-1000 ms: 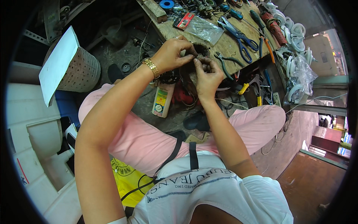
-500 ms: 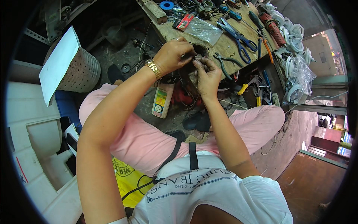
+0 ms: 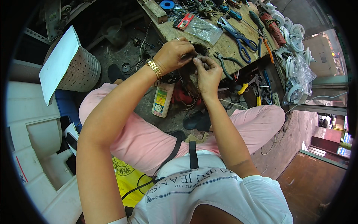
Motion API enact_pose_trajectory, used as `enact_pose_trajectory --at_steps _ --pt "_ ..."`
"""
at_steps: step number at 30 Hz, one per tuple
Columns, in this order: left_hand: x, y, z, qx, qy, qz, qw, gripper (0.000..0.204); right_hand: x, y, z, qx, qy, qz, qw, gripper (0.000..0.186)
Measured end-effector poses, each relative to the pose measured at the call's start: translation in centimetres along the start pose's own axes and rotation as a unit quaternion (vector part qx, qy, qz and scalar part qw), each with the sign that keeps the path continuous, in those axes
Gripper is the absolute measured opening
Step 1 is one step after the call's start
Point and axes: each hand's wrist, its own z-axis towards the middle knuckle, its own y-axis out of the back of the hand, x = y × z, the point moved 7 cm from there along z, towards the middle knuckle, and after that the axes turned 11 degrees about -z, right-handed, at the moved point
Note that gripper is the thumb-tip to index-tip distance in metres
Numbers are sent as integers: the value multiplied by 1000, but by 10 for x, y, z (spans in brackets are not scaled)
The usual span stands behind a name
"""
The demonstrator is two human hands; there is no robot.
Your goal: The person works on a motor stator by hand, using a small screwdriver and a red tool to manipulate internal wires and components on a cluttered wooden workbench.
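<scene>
My left hand [image 3: 173,55], with a gold watch [image 3: 153,69] at the wrist, is closed in a pinch near the bench's front edge. Close beside it, my right hand [image 3: 207,74] pinches with thumb and forefinger. Whatever lies between the fingertips is too small and dark to make out. Just behind the fingers sits a dark round part [image 3: 201,49] at the edge of the wooden bench [image 3: 175,33]. Dark-jawed pliers [image 3: 226,64] lie open to the right of my right hand. Below my hands, a meter with a yellow label and a dial [image 3: 162,100] leans on the floor.
Blue-handled scissors [image 3: 238,39], a clear plastic packet [image 3: 203,30], a screwdriver [image 3: 256,19] and a red power tool [image 3: 272,28] lie on the bench. White coiled parts [image 3: 296,37] line its right side. A perforated drum [image 3: 84,71] with a white board on it stands at left.
Both hands stay at the same place by the bench edge. The right fingers have shifted slightly, with the thumb and forefinger a little higher.
</scene>
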Motion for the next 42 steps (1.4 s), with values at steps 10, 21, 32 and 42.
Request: enact_pose_trajectory --at_steps 10,21,32,42 --pt "5 1 4 21 28 -46 998 18 52 9 -13 -110 333 -241 905 10" --pt "16 11 -2 -7 118 -114 987 20 70 2 -1 -10 337 -376 863 10" --pt "28 3 -10 -6 136 -181 974 16 68 -2 4 22 311 -427 849 13" --pt "22 -1 -14 -13 133 -96 986 23 69 -9 -5 46 336 -450 826 13"
